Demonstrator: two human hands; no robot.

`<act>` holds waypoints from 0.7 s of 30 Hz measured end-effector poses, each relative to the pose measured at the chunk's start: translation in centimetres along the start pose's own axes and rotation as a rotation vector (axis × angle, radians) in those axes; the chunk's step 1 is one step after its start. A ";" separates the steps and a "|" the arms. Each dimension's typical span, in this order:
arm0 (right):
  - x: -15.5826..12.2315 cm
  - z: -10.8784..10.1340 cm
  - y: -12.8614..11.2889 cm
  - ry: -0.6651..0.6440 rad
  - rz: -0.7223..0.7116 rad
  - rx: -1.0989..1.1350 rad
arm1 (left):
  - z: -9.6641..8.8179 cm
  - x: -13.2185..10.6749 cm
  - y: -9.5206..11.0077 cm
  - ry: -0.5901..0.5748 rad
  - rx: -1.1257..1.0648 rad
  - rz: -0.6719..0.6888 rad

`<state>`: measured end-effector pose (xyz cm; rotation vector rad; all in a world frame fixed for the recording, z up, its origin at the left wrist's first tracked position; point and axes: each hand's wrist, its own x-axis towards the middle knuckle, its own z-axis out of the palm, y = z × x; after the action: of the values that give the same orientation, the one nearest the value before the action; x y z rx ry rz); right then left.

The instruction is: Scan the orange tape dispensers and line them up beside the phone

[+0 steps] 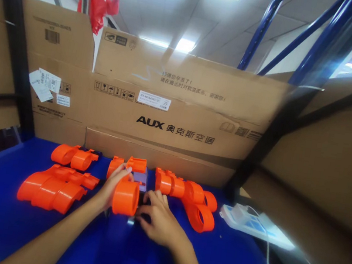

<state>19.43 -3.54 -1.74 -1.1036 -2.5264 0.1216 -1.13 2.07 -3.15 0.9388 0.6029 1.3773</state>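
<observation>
My left hand (111, 186) is closed around an orange plastic tape dispenser (125, 198), its round hollow drum facing right. Close against the drum's right side, my right hand (158, 217) has its fingers bent inward; whatever they pinch is hidden. Below the drum shows a small shiny piece (131, 221), too small to name. Just beyond my hands lie another orange dispenser (137, 164) and a flat phone-like object (141, 178) with a pale screen.
Stacked orange dispensers lie at left (51, 188), back left (75, 156) and right (183, 190) on the blue table (79, 245). A white power strip (254, 225) with a cable sits at the right. Cardboard (178, 119) walls the back; dark posts (259, 149) flank it.
</observation>
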 end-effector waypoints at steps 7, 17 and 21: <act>0.2 -0.9 1.0 0.319 0.099 0.283 | 0.2 -0.5 -0.2 -0.023 0.122 0.030; 0.9 -0.5 1.7 0.801 0.328 0.843 | 1.4 -2.0 -1.0 -0.219 0.393 0.011; 0.9 -0.5 1.8 0.835 0.344 0.844 | 1.5 -2.2 -0.9 -0.226 0.384 0.006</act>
<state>20.29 -1.70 -1.39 -0.9222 -1.3105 0.6068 0.30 -0.34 -3.50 1.3842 0.7048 1.1585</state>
